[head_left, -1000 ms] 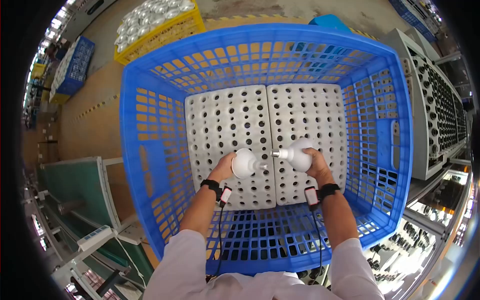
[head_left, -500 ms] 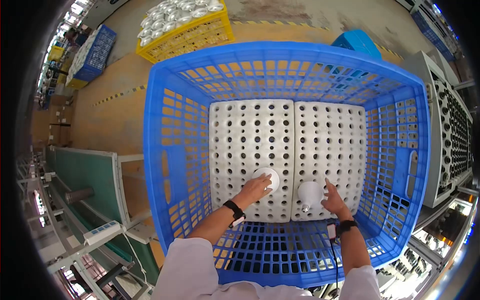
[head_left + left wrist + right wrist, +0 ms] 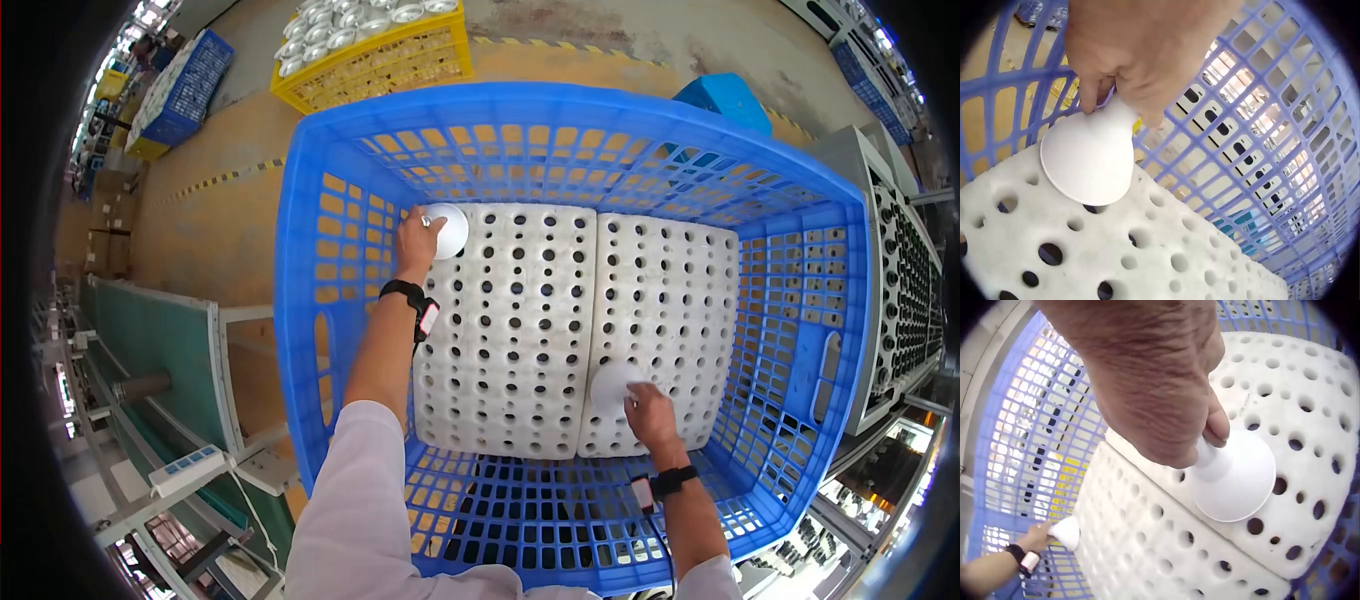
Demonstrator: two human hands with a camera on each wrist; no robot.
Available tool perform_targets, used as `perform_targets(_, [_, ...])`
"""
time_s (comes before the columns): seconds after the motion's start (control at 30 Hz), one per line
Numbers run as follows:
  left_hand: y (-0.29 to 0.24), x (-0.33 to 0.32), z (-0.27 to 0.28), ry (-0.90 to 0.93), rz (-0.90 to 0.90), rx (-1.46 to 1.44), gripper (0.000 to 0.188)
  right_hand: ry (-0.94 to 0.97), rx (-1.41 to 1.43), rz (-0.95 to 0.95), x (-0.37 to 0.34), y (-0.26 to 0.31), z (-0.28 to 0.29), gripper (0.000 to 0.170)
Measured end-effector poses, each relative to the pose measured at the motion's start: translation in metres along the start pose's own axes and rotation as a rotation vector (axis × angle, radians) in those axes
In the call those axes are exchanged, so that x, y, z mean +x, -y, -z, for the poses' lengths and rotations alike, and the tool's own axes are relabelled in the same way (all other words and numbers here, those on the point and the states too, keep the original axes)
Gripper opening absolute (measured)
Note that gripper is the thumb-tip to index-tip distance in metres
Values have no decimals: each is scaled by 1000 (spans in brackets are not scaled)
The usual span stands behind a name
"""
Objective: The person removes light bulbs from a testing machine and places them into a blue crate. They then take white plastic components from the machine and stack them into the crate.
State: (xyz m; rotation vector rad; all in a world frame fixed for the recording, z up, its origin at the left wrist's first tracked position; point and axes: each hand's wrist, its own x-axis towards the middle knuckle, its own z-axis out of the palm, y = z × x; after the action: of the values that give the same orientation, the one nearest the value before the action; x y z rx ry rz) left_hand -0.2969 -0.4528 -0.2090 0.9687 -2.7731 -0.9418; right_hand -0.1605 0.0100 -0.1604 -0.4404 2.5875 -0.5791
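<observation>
At the far left corner of the white perforated foam boards (image 3: 500, 330), the left hand (image 3: 416, 245) grips the narrow end of a white bulb (image 3: 452, 232). In the left wrist view this bulb (image 3: 1088, 159) has its wide face down at the board's edge, with the left hand (image 3: 1138, 56) above it. The right hand (image 3: 652, 418) pinches the neck of another white bulb (image 3: 612, 386) over the near part of the right board. In the right wrist view that bulb (image 3: 1235, 478) is tilted, wide face toward the holes, its neck hidden by the right hand (image 3: 1154, 381).
A blue plastic crate (image 3: 560, 100) with lattice walls surrounds the boards. Beyond it stands a yellow crate (image 3: 385, 65) of bulbs, and a blue bin (image 3: 725, 100). A green-topped bench (image 3: 160, 350) is at left, a rack with dark round holes (image 3: 900, 270) at right.
The left hand has moved from the left board's near part to its far left corner with a bulb. The right hand, fingers spread beside its bulb half a second ago, now pinches the bulb's neck.
</observation>
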Motion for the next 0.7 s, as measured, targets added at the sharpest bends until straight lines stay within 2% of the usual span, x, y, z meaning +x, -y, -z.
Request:
perform_targets(0.13, [1,1,2,60,81,17,49,-182,91,192,82,58,25,25])
perform_targets(0.2, [7,0,0,80,85,3,52,-194,104,240,131,83,24,25])
perform_targets(0.27, [18,-3,-9,-135,-45,-74,54,-208,61,323,181,104,12,24])
perform_targets(0.3, [17,-12,-10,-138,-54,-70,54,-184,35,327,203,118,10,24])
perform_targets(0.37, [15,-49,-17,-269,-31,-164,51,-189,37,337,242,141,-3,25])
perform_targets(0.43, [27,-84,-41,-238,-55,-297,52,-179,44,324,274,163,-14,25])
perform_targets(0.5, [18,-120,-38,-76,23,-392,51,-119,28,311,294,180,-23,32])
perform_targets(0.53, [19,-135,-40,-78,18,-396,51,-124,25,313,298,185,-30,32])
perform_targets(0.6, [21,-155,-40,41,-52,-402,43,-240,162,299,300,195,-33,44])
perform_targets(0.63, [22,-159,-37,44,-52,-402,43,-239,161,297,294,197,-30,44])
perform_targets(0.7, [21,-170,-32,170,-19,-481,45,-122,437,253,272,188,-14,54])
